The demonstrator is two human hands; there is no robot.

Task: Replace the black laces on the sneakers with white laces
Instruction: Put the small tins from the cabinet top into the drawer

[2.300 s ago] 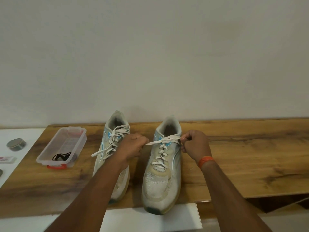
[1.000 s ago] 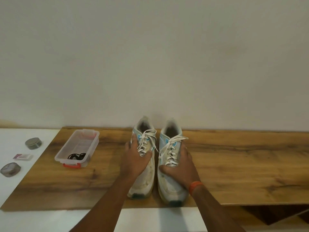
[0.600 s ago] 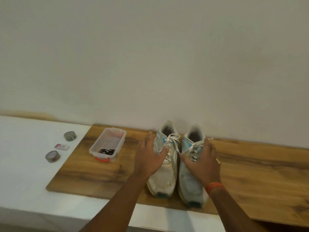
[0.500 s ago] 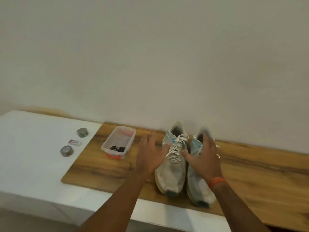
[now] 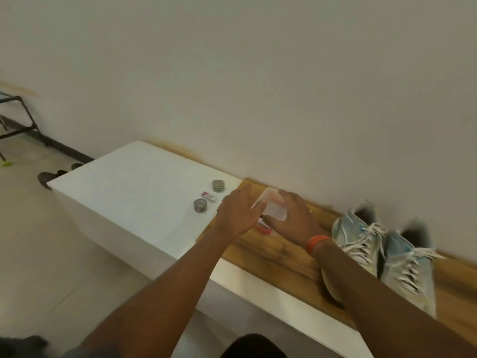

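Observation:
Two pale sneakers, the left sneaker (image 5: 357, 237) and the right sneaker (image 5: 410, 264), stand side by side on the wooden board (image 5: 273, 251), both threaded with white laces (image 5: 361, 248). Left of them sits a clear plastic box (image 5: 274, 208) with a red clasp. My left hand (image 5: 238, 214) lies with straight fingers against the box's left side. My right hand (image 5: 294, 218), with an orange wristband, reaches over the box's right side, thumb at its near end. The black laces inside are almost wholly hidden. The picture is blurred by motion.
On the white counter (image 5: 144, 192) left of the board lie two round tins (image 5: 218, 186) (image 5: 200, 205) and a small white and pink item (image 5: 208, 196). A black metal rack (image 5: 23, 125) and dark footwear (image 5: 47, 177) are on the floor at far left.
Both hands left the sneakers and moved left to the plastic box. The view swung left, so the sneakers now sit at the right.

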